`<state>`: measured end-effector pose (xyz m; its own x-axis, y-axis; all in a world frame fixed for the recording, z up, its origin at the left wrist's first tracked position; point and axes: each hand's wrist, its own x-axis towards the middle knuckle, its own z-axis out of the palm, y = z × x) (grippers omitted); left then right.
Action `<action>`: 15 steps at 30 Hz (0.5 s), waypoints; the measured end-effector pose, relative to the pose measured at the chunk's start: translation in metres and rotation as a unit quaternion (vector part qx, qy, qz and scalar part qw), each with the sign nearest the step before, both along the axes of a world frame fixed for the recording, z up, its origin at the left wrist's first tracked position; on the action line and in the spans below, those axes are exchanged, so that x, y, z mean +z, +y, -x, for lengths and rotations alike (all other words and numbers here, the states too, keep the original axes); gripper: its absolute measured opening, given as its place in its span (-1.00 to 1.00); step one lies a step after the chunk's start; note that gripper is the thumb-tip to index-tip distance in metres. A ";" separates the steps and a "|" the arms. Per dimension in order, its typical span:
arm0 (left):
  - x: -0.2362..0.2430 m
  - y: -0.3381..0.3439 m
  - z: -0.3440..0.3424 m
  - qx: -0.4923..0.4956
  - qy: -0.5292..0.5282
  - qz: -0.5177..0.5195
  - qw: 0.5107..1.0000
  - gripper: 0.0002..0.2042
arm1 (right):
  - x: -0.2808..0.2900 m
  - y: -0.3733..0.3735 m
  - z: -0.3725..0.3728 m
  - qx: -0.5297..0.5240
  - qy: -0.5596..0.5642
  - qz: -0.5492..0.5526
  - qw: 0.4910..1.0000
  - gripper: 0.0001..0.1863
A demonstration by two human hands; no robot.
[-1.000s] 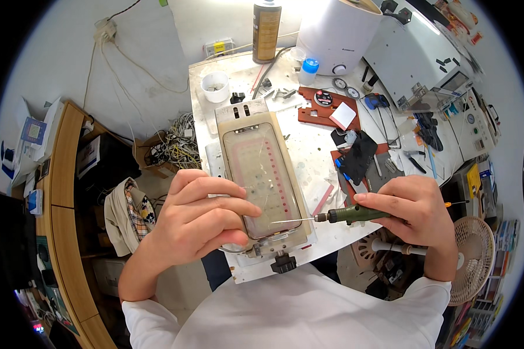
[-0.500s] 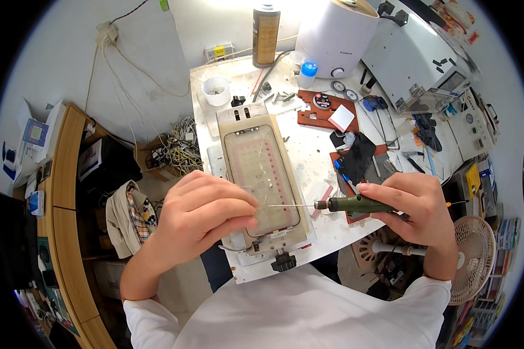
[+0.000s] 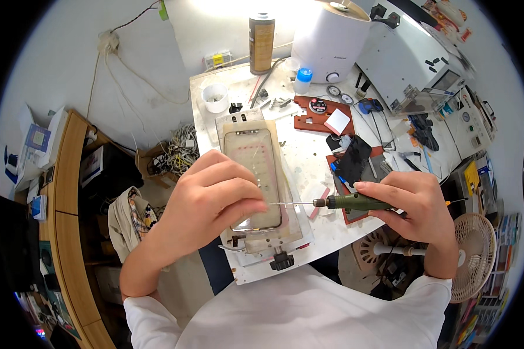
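Note:
My left hand (image 3: pixel 215 198) has thumb and fingers drawn together over a clear, dark-rimmed rectangular panel (image 3: pixel 253 163), at the far end of a thin rod; what they hold is hidden. My right hand (image 3: pixel 410 206) grips a green pen-shaped rotary tool (image 3: pixel 358 202), from whose collet the rod points left across the panel. Under the panel is a beige-and-metal fixture (image 3: pixel 230 119) with a black knob (image 3: pixel 282 262) at its near end, standing on a white worktable (image 3: pixel 303 151).
Behind are a white cup (image 3: pixel 215 99), spray can (image 3: pixel 261 43), white appliance (image 3: pixel 329 46) and white machine (image 3: pixel 399 67). A red-brown plate (image 3: pixel 308 122), black parts (image 3: pixel 355 157) and tools crowd the right. Cables (image 3: pixel 174 151) lie left; a fan (image 3: pixel 471 256) stands lower right.
My left hand has risen slightly and moved right toward the rod's tip, fingers drawn closer. The rod has moved up a little. The panel on the fixture appears shifted left, its red dots showing differently.

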<state>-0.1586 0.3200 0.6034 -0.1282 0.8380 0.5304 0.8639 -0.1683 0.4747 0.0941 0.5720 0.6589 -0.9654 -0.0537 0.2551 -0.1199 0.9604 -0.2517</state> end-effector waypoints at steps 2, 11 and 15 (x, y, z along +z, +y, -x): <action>-0.002 0.002 -0.003 0.017 -0.006 -0.035 0.999 -0.82 | 0.000 0.000 -0.001 0.001 0.002 0.005 1.000 -0.40; 0.004 0.003 -0.019 0.038 0.149 -0.133 0.979 -0.76 | 0.004 -0.015 0.004 0.001 0.014 0.040 0.999 -0.35; 0.003 -0.004 -0.018 0.048 0.183 -0.139 0.972 -0.73 | 0.004 -0.021 0.008 -0.003 0.026 0.080 0.996 -0.36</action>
<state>-0.1404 0.3158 0.6066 0.0406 0.6492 0.7595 0.9844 -0.1562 0.0809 0.0865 0.5513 0.6626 -0.9507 -0.0026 0.3100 -0.1315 0.9089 -0.3957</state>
